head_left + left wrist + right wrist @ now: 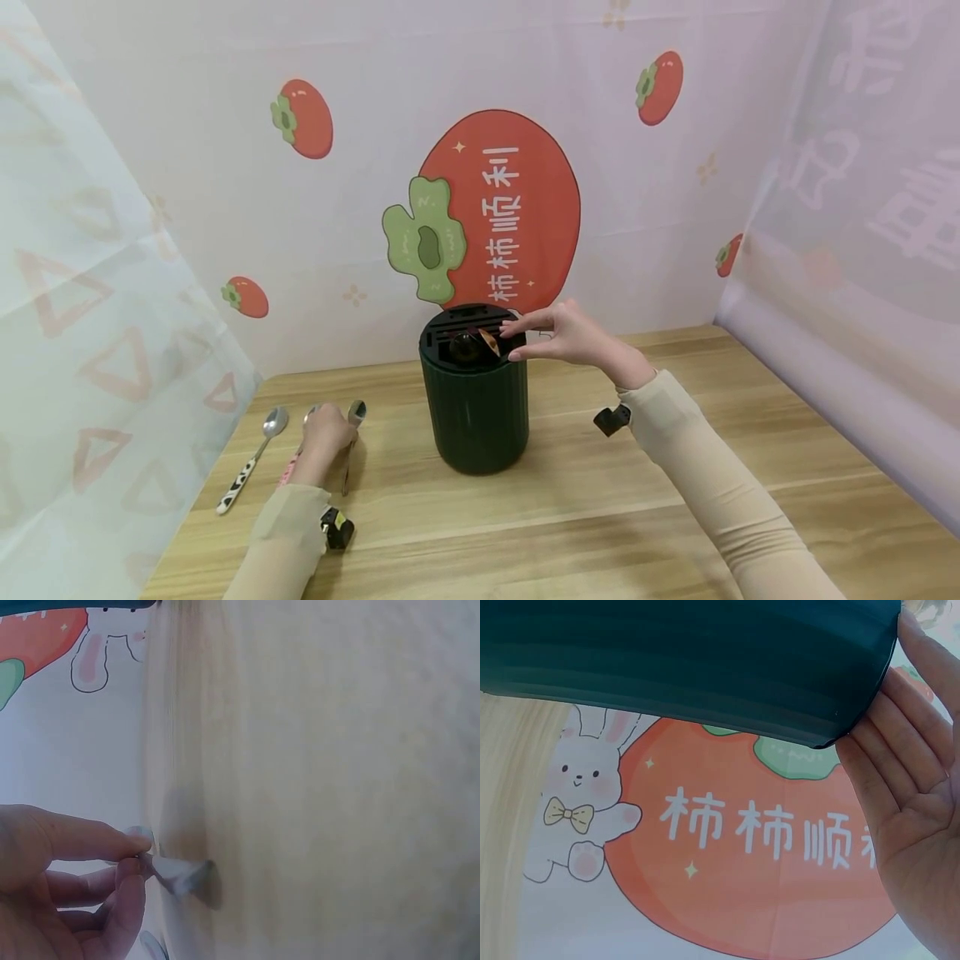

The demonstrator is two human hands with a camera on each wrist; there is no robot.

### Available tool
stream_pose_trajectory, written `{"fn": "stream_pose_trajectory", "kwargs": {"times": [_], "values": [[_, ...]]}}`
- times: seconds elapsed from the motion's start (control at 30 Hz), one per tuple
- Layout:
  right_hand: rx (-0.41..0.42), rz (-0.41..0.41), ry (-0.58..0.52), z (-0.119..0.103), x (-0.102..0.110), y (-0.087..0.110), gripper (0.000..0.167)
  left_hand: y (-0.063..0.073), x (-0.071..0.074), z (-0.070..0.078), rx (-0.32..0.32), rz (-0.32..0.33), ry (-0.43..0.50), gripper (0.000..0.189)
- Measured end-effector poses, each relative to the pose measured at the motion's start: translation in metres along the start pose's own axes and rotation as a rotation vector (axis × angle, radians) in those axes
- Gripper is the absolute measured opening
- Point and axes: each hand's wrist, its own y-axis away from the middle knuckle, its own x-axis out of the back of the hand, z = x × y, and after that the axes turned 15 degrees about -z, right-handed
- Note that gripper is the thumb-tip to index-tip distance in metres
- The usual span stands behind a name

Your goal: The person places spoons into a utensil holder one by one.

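On the left of the table my left hand [327, 433] pinches a metal spoon [357, 412] at its neck, between thumb and forefinger. The spoon's bowl [185, 877] sticks out past the fingertips in the left wrist view. Beside it, a pink-handled spoon [287, 469] is partly hidden by the hand. My right hand [570, 335] is at the rim of a dark green ribbed utensil holder [477, 417], fingers extended and thumb apart. An orange-brown pointed piece [490, 341] and a dark rounded one [465, 347] show in the holder's slotted top.
A spoon with a black-and-white spotted handle [238, 486] lies at the far left of the wooden table [480, 533]. A white cloth backdrop [360, 225] with printed persimmons rises right behind the holder, with more cloth on both sides.
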Motion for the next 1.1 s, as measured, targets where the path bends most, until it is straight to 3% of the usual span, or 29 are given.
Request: {"fn": "stream_pose_trajectory", "kwargs": {"times": [0.3, 0.47, 0.8, 1.1], "values": [[-0.011, -0.003, -0.001, 0.002, -0.002, 0.0, 0.031, -0.002, -0.002, -0.001, 0.004, 0.01, 0.003, 0.021], [-0.017, -0.008, -0.015, 0.002, -0.001, 0.0, 0.03, -0.002, -0.002, 0.0, 0.0, 0.003, 0.002, 0.025], [-0.02, -0.011, -0.01, 0.001, 0.0, 0.0, 0.031, 0.0, 0.002, 0.004, -0.046, 0.022, 0.024, 0.033], [-0.031, -0.011, -0.034, 0.0, 0.0, 0.0, 0.03, 0.007, 0.006, 0.011, -0.078, 0.067, 0.062, 0.025]]}}
